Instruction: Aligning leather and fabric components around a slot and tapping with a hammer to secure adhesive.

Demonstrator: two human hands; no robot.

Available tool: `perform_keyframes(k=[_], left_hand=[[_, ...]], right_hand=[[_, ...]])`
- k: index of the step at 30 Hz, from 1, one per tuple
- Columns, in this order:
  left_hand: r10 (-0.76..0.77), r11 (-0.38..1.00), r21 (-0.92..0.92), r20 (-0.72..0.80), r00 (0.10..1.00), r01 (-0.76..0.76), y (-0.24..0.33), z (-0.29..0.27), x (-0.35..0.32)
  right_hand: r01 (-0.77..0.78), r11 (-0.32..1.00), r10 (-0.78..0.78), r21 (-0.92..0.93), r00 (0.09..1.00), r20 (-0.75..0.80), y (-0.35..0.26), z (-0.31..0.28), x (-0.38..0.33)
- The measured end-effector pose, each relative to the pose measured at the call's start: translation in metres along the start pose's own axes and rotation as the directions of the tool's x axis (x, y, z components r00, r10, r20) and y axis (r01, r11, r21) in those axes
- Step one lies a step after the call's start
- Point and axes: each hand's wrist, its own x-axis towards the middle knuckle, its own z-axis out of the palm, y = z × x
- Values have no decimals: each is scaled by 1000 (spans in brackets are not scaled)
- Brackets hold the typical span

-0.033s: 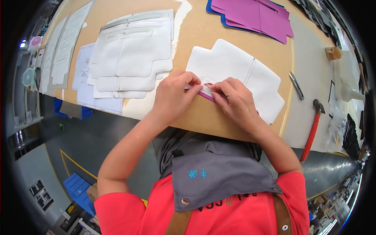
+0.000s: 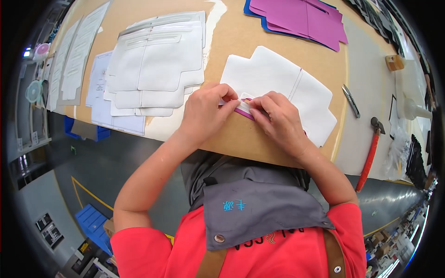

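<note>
A white cut panel [image 2: 273,74] with notched corners and a seam line lies in front of me, its near edge under both hands. Purple material [image 2: 246,114] shows along that edge, beside a small slot-like opening. My left hand [image 2: 206,109] pinches the white edge strip between thumb and forefinger at the left of the slot. Close by on the right, my right hand [image 2: 278,116] has its thumb and fingertips pressed together on the same edge. The fingers hide part of the strip.
Stacked white panels [image 2: 160,65] lie to the left, with printed sheets [image 2: 83,51] beyond. Purple panels [image 2: 301,18] are at the far side. On the right are a utility knife [image 2: 351,101], a red-handled hammer [image 2: 368,157], a plastic bag [image 2: 397,155] and an amber container [image 2: 394,63].
</note>
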Motion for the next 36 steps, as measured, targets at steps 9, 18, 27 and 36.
perform_keyframes(k=[9, 18, 27, 36], left_hand=[[-82, 995, -27, 277, 957, 93, 13, -12, 27], [-242, 966, 17, 413, 878, 258, 14, -19, 46], [-288, 946, 15, 496, 819, 324, 10, -20, 57], [-355, 930, 92, 476, 805, 357, 21, -14, 57]], right_hand=[[89, 996, -89, -1, 995, -37, 8, 3, -3], [293, 941, -300, -171, 954, -21, 17, 3, -6], [492, 795, -509, -355, 859, 52, 22, 5, -6], [507, 778, -522, -371, 850, 67, 23, 6, -9]])
